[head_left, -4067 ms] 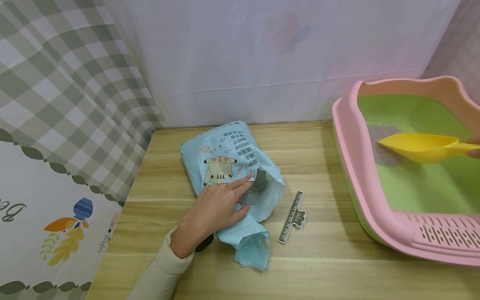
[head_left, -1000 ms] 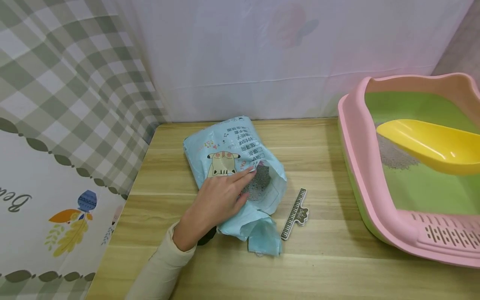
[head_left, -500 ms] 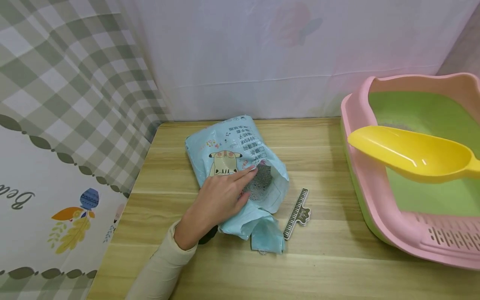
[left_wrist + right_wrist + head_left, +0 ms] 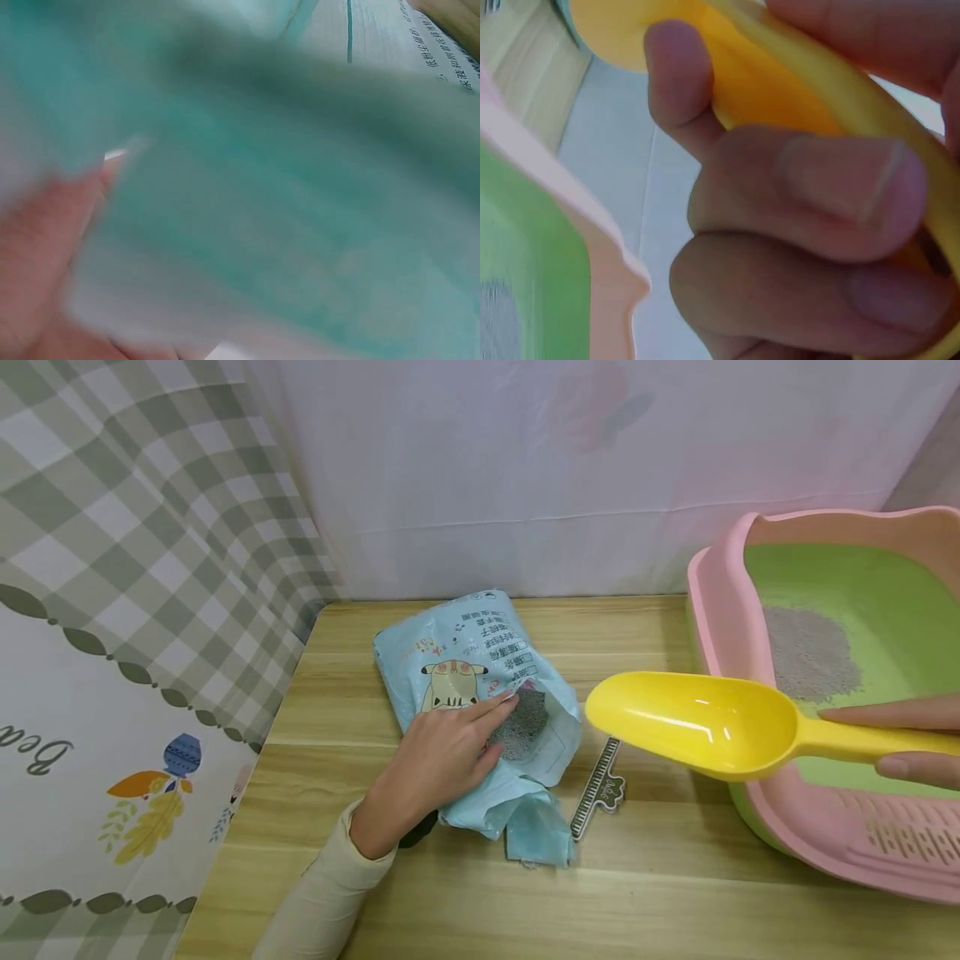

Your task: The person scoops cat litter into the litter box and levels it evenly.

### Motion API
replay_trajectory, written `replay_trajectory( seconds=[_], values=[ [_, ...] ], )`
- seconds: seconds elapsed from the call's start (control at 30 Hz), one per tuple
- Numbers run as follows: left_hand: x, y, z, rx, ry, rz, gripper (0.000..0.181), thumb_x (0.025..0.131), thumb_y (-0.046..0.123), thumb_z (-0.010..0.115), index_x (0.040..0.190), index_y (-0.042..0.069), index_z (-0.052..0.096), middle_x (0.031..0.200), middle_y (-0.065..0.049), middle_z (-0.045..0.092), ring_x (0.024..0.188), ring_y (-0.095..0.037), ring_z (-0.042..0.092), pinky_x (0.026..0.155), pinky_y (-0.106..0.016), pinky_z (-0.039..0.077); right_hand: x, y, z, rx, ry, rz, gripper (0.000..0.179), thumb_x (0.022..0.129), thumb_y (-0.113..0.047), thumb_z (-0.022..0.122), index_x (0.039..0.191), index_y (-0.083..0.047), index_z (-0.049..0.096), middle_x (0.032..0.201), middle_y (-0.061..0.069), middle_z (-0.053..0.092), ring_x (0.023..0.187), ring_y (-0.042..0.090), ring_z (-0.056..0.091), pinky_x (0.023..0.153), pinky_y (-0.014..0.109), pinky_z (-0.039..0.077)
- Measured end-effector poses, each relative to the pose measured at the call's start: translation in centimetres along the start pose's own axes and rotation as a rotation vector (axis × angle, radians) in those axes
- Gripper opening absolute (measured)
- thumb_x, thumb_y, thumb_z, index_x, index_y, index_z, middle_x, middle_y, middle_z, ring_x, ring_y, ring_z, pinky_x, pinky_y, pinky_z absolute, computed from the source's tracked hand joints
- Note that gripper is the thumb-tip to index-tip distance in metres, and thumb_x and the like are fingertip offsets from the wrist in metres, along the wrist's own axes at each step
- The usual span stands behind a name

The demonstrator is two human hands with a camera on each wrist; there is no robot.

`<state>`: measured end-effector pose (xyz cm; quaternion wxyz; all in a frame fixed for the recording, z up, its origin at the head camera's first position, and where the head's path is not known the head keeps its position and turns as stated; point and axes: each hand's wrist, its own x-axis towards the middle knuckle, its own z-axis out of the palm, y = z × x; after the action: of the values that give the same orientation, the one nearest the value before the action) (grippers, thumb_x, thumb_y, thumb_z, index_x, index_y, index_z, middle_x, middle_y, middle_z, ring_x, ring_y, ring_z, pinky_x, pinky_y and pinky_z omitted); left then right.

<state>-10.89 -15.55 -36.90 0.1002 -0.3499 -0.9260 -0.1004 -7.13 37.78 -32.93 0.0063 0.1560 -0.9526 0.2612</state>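
Observation:
My left hand (image 4: 442, 752) holds the torn mouth of a light-blue cat litter bag (image 4: 487, 635), fingertips at the upper edge and thumb lower down. Grey litter (image 4: 517, 727) shows in the opening. Close to the left wrist camera, blurred blue-green plastic (image 4: 247, 195) fills most of the view beside my thumb (image 4: 45, 247). My right hand (image 4: 915, 735) grips a yellow scoop (image 4: 697, 722) by its handle; the bowl, with nothing in it, faces up and overlaps the litter box's left rim. In the right wrist view, fingers (image 4: 802, 225) curl round the scoop's handle.
A pink-rimmed green litter box (image 4: 738, 652) stands at the right, with a grey patch of litter (image 4: 810, 652) on its floor. A clip with a piano-key pattern (image 4: 597, 789) lies between bag and box. Behind the wooden table (image 4: 622, 910) hangs a white cloth (image 4: 465, 477).
The right hand has carried the scoop from above the litter in the box leftward over its rim toward the bag, bringing the fingers into view. The left hand stays on the bag.

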Motion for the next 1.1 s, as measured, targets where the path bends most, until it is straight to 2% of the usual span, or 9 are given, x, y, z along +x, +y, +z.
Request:
replay_trajectory(
  seconds=[0.1,0.2,0.3,0.37,0.5,0.63,0.73,0.9,1.1],
  values=[
    [0.0,0.0,0.0,0.004,0.0,0.0,0.055,0.096,0.015,0.084,0.149,0.009,0.07,0.148,-0.003,0.07,0.072,-0.025,0.074,0.057,-0.038,0.056,0.6,-4.0,0.2,-0.055,0.045,-0.111,0.071,0.072,0.0,0.1,0.134,-0.029,0.082,0.101,-0.023,0.08,0.058,-0.007,0.058,0.051,0.012,0.041],
    [0.0,0.0,0.0,0.01,0.0,0.001,0.055,0.096,0.016,0.084,0.149,0.009,0.07,0.148,-0.004,0.071,0.071,-0.025,0.073,0.055,-0.036,0.054,1.9,-6.5,0.2,-0.063,0.021,-0.289,0.074,0.065,0.0,0.102,0.132,-0.025,0.083,0.091,-0.029,0.076,0.059,-0.02,0.047,0.053,0.008,0.039],
    [0.0,0.0,0.0,0.013,0.0,-0.001,0.056,0.095,0.016,0.085,0.149,0.009,0.07,0.148,-0.004,0.071,0.07,-0.025,0.073,0.054,-0.035,0.054,3.3,-7.4,0.7,-0.035,-0.037,-0.469,0.078,0.062,0.002,0.101,0.134,-0.02,0.082,0.077,-0.037,0.06,0.054,-0.019,0.028,0.05,0.01,0.032],
    [0.0,0.1,0.0,0.014,-0.005,-0.002,0.056,0.096,0.016,0.085,0.149,0.009,0.07,0.148,-0.003,0.07,0.069,-0.024,0.073,0.053,-0.035,0.053,3.9,-7.7,1.1,-0.031,-0.084,-0.509,0.078,0.066,-0.002,0.101,0.137,-0.023,0.08,0.074,-0.038,0.05,0.056,-0.021,0.027,0.051,0.01,0.031],
    [0.1,0.1,-0.1,0.017,-0.012,-0.001,0.057,0.096,0.018,0.085,0.15,0.009,0.069,0.149,-0.003,0.07,0.073,-0.024,0.075,0.054,-0.035,0.054,4.3,-9.2,2.6,0.007,-0.126,-0.5,0.073,0.076,-0.002,0.097,0.142,-0.027,0.077,0.07,-0.035,0.037,0.052,-0.02,0.028,0.05,0.011,0.033],
    [0.1,0.2,-0.1,0.015,-0.009,0.004,0.06,0.096,0.018,0.085,0.152,0.009,0.067,0.15,-0.004,0.069,0.073,-0.024,0.075,0.055,-0.036,0.055,4.0,-11.7,4.3,-0.04,-0.089,-0.503,0.06,0.086,-0.01,0.093,0.141,-0.027,0.077,0.07,-0.037,0.04,0.051,-0.019,0.032,0.055,0.011,0.037],
    [0.2,0.2,-0.1,0.007,-0.01,0.006,0.06,0.096,0.016,0.084,0.153,0.008,0.066,0.15,-0.004,0.069,0.072,-0.024,0.074,0.055,-0.035,0.055,4.0,-13.4,5.5,-0.113,-0.042,-0.515,0.05,0.088,-0.02,0.093,0.135,-0.025,0.08,0.082,-0.035,0.06,0.062,-0.016,0.045,0.061,0.014,0.043],
    [0.3,0.2,-0.1,-0.009,-0.014,0.008,0.058,0.097,0.013,0.082,0.152,0.008,0.067,0.15,-0.004,0.069,0.072,-0.023,0.072,0.055,-0.034,0.054,4.2,-15.0,7.1,-0.175,-0.024,-0.517,0.043,0.09,-0.024,0.09,0.132,-0.02,0.081,0.11,-0.013,0.081,0.076,-0.003,0.067,0.064,0.031,0.058],
    [0.2,0.3,-0.2,-0.006,-0.02,0.02,0.058,0.096,0.014,0.082,0.152,0.007,0.067,0.15,-0.005,0.069,0.071,-0.023,0.071,0.058,-0.035,0.056,4.5,-16.4,7.9,-0.213,-0.072,-0.466,0.038,0.09,-0.022,0.089,0.126,-0.022,0.079,0.093,-0.019,0.074,0.061,-0.006,0.047,0.054,0.028,0.048]
  ],
)
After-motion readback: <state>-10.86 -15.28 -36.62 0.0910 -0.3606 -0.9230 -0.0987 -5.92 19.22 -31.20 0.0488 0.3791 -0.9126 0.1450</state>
